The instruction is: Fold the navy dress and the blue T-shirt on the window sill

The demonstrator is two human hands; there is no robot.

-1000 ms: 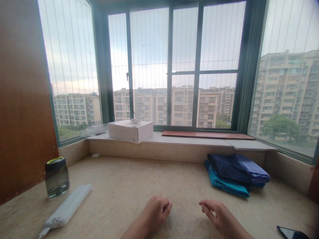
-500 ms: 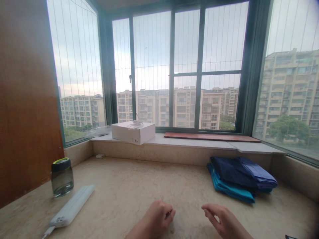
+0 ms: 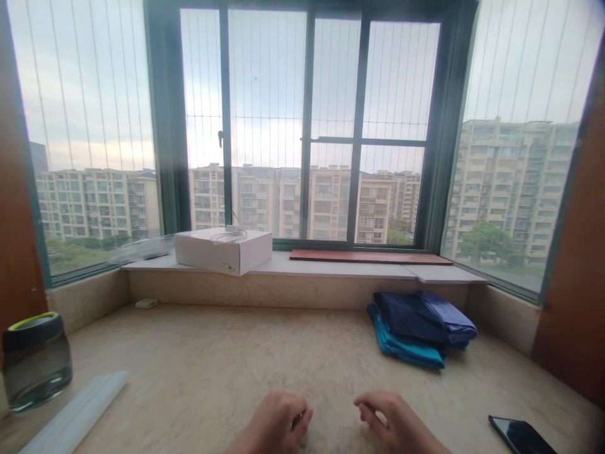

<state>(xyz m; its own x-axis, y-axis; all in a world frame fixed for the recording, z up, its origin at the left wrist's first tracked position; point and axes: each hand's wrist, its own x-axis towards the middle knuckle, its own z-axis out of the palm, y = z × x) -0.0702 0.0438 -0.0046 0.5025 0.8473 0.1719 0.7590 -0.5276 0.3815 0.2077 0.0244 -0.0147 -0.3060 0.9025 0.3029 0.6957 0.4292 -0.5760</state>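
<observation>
Stone counter, walled at the far edge by a ledge; bare stone between both hands and that wall. Left hand: fingers curled, cannot tell whether tips meet. Right hand: narrow gap, holding nothing. Folded cloths lie beyond it, apart; phone off to its outer side. White box on ledge, front corner overhanging; print too small to read.

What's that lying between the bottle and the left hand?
A long white strip lies slantwise on the counter between the bottle and the left hand, nearer the bottle. The head view shows it.
</observation>
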